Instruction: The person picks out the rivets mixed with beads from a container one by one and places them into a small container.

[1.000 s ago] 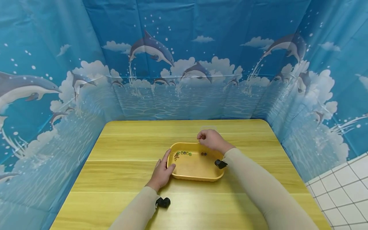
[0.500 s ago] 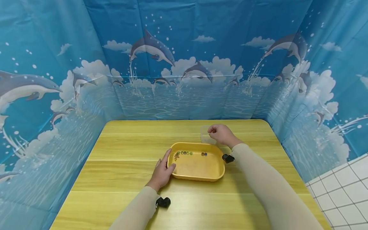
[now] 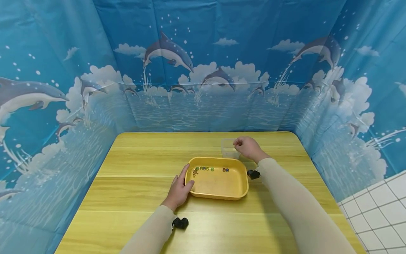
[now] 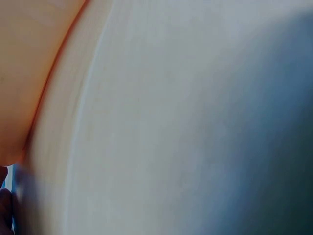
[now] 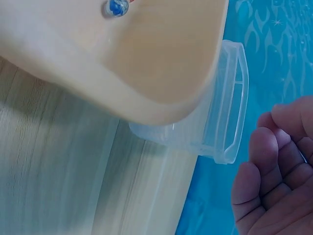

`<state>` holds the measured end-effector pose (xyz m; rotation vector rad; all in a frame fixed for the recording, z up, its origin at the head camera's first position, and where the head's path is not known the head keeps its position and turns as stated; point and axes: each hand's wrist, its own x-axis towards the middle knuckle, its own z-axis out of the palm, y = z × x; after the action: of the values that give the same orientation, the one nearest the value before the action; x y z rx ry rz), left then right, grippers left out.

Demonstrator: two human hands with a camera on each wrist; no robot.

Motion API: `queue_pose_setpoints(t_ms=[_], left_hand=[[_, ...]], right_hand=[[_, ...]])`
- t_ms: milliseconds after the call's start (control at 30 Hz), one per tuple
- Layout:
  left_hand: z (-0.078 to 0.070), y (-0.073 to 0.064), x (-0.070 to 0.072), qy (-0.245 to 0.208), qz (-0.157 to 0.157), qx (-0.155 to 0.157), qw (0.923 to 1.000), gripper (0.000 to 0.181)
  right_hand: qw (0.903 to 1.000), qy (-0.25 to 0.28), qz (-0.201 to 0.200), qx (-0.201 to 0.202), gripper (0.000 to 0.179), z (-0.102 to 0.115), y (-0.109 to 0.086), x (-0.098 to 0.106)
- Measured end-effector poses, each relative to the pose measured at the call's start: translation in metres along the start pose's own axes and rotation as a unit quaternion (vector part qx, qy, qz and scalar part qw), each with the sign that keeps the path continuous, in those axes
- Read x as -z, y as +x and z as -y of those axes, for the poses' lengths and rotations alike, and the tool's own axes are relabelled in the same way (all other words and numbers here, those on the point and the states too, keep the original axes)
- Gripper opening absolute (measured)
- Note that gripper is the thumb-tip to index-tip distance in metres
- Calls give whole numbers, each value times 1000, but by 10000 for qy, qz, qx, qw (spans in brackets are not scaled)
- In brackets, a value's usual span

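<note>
A yellow tray [image 3: 219, 195] stands on the wooden table. My left hand [image 3: 178, 192] holds its left side, thumb over the rim and fingers along the outer wall. Inside lie a row of several glass marbles [image 3: 204, 168], a cluster of small gold-coloured pieces [image 3: 195, 171] and two more marbles [image 3: 225, 170] further right. My right hand [image 3: 248, 147] is over a clear plastic box [image 3: 228, 153] behind the tray, fingers curled and thumb near the index finger. I cannot tell whether something small is between its fingertips. In the right wrist view a blue-and-white marble [image 5: 117, 7] shows in the tray.
The wooden table [image 3: 142, 169] reaches back to a blue dolphin-print curtain [image 3: 203, 106] on three sides. White tiles [image 3: 377, 204] show at the right. Each wrist carries a small black camera [image 3: 180, 223]. The left wrist view is mostly blurred.
My right hand has moved from above the tray's far edge right and back to the clear box, uncovering it. A green marble has shifted slightly right. My left hand stays in place.
</note>
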<state>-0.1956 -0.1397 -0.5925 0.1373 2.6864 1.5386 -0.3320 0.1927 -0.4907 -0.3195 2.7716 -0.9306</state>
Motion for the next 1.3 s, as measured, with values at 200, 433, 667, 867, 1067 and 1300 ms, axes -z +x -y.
queue_pose_setpoints(t_ms=[200,433,667,867,1067,1300], left_hand=[[0,0,1,33,0,-26,10000,69],[-1,1,1,-20,61,1,10000,69],[-1,2,1,15,65,1,10000,69],[0,2,0,11,41,36,10000,69],[1,1,0,-44,61,31,10000,68],[3,2,-1,-45,38,20,10000,68]], right_hand=[[10000,67,-32,-63,28,-6,2,1],[9997,107,20,-209,30,-8,1,2],[9996,86,24,-249,33,-9,1,1],[9995,137,29,-266,32,-13,4,-2],[9998,12,44,-213,31,-17,8,-5],[9996,-41,43,-289,31,-19,9,-8]])
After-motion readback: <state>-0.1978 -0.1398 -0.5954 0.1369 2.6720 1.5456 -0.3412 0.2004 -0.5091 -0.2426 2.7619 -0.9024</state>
